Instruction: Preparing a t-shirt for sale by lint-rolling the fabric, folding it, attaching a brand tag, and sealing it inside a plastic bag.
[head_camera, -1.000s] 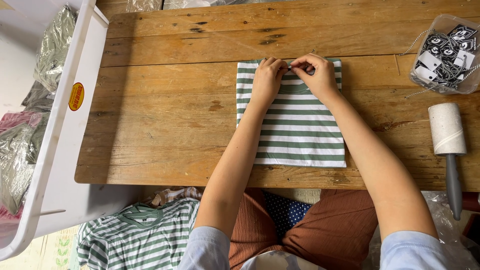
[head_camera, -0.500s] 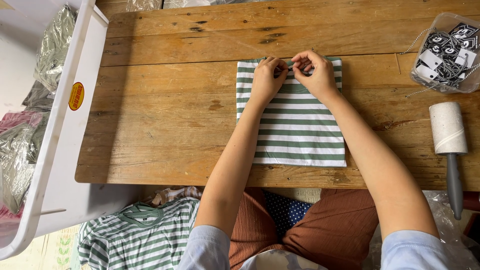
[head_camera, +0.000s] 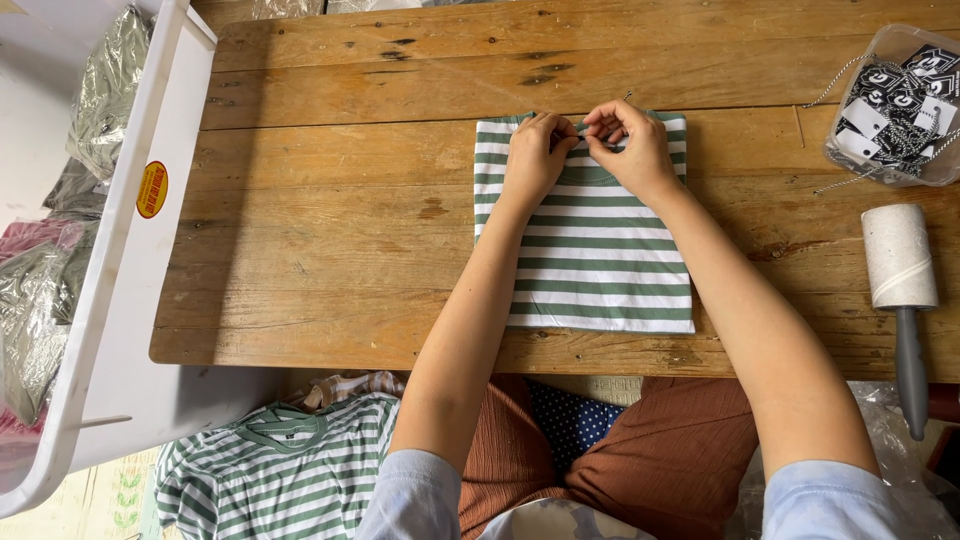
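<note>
A folded green-and-white striped shirt lies flat on the wooden table, close to the near edge. Both my hands rest on its far end, at the collar. My left hand and my right hand meet fingertip to fingertip and pinch something small and thin there, with a short string end sticking up past my right fingers. What exactly is pinched is hidden by the fingers.
A clear plastic tub of black-and-white tags on strings stands at the far right. A lint roller lies at the right edge. A white bin with bagged garments sits left. More striped shirts lie below the table.
My fingers have shifted slightly at the collar, and a thin string end now shows above my right hand. The shirt has stayed in place.
</note>
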